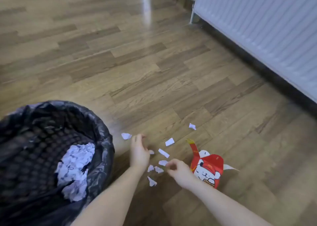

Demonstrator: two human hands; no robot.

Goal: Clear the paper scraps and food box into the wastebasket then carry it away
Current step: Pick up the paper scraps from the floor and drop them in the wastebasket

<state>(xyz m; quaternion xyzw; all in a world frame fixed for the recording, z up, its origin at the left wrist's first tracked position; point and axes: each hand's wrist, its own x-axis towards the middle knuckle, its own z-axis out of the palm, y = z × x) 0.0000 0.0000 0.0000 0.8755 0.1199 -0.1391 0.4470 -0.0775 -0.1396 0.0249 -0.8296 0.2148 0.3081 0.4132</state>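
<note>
Several white paper scraps (163, 153) lie scattered on the wooden floor. A red food box (208, 170) with a cartoon print stands to their right. The wastebasket (103, 140), lined with a black bag, sits at the left with crumpled white paper (75, 167) inside. My left hand (139, 151) hovers over the scraps with fingers curled loosely and nothing visible in it. My right hand (180, 171) reaches in from the right, its fingertips pinching toward a scrap (163, 162); whether it grips the scrap is unclear.
A white ribbed radiator (265, 28) runs along the wall at the right, with a dark gap under it. Wooden floor (120, 63) stretches beyond the scraps. A pale blurred vertical shape (146, 4) stands at the top centre.
</note>
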